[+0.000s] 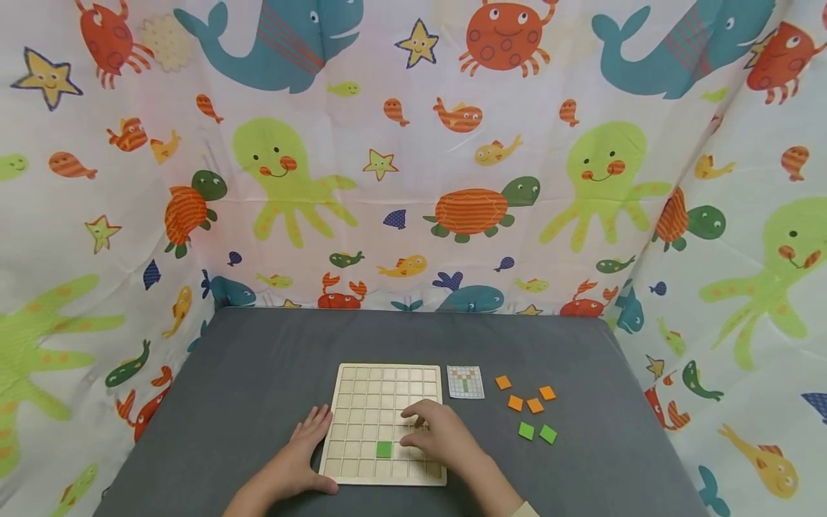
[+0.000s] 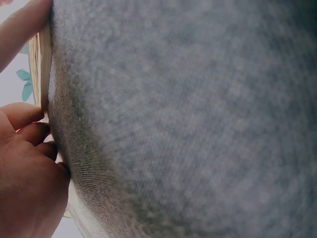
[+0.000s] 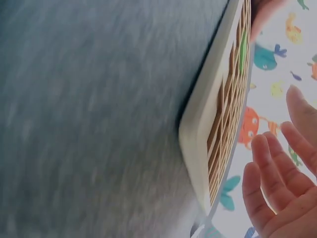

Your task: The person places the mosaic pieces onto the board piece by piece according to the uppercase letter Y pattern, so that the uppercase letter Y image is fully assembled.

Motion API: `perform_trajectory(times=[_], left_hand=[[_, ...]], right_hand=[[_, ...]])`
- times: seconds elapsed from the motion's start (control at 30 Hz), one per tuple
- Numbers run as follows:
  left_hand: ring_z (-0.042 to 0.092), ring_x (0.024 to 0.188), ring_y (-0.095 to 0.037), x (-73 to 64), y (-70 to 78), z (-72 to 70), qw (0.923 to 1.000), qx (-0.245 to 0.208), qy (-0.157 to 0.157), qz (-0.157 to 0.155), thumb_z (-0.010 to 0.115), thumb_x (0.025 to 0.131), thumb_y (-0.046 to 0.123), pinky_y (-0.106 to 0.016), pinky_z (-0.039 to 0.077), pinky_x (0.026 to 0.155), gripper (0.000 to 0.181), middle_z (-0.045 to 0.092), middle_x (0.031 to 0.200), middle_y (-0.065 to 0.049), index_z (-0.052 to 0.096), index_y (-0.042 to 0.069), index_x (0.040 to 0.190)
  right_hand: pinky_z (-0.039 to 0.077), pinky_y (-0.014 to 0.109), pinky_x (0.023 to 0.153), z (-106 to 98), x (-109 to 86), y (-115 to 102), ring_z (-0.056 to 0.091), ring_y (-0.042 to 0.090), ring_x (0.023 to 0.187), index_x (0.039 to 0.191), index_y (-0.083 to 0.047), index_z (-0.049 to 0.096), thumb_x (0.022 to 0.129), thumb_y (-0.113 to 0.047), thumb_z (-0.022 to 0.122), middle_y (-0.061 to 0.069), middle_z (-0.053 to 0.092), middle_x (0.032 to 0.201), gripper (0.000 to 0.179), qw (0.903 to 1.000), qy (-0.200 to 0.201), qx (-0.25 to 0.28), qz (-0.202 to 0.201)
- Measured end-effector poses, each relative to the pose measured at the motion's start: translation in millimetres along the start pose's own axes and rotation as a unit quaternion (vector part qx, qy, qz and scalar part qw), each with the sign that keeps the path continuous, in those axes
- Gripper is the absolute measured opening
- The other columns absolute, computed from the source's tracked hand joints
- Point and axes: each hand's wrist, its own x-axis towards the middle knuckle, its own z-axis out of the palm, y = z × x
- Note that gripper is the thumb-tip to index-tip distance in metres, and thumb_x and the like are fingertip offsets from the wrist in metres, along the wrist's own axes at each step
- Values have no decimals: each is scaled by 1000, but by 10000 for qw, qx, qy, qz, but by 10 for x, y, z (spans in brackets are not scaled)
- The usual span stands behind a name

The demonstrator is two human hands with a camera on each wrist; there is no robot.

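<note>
A square wooden grid board (image 1: 355, 416) lies on the grey table, with one green square tile (image 1: 384, 449) set in a cell of its lower part. My left hand (image 1: 293, 456) rests at the board's left side, thumb at the lower left corner and fingers spread along the edge. In the left wrist view, the left hand's fingers (image 2: 27, 131) touch the board's rim (image 2: 46, 69). Over the board's right half hovers my right hand (image 1: 442, 434), its fingers loosely bent and apart. The right wrist view shows that hand (image 3: 285, 198) holding nothing, beside the board (image 3: 198, 124).
A small pattern card (image 1: 465, 383) with coloured squares lies just right of the board. Further right are several loose orange tiles (image 1: 502, 383) and two green tiles (image 1: 526, 431). A curtain printed with sea animals (image 1: 400, 237) surrounds the grey table (image 1: 271, 373).
</note>
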Motion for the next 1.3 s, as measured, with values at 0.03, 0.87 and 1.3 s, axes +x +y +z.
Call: perform_trajectory(times=[0.03,0.87,1.3], left_hand=[[3,156,-43,3,-7,4,10000,4,1,35,97,53,44,-69,6,120,135,16,168,-20,26,-2,158],[3,156,-43,8,-48,20,10000,11,-70,42,97,54,45,-69,7,119,135,15,168,-20,25,-1,159],[3,155,-43,12,-71,26,9999,-14,14,162,97,52,47,-69,7,119,137,15,168,-21,25,-3,158]], right_hand=[[53,25,71,-30,-17,27,68,18,92,117,-13,73,83,-26,83,1,72,114,37,10000,33,62,-4],[57,29,72,-466,-239,399,69,16,91,119,-16,73,79,-22,86,-2,71,113,43,9930,1080,-218,434],[57,34,72,-572,-381,578,68,19,91,117,-14,74,73,-19,90,3,73,112,47,9836,1487,-67,1015]])
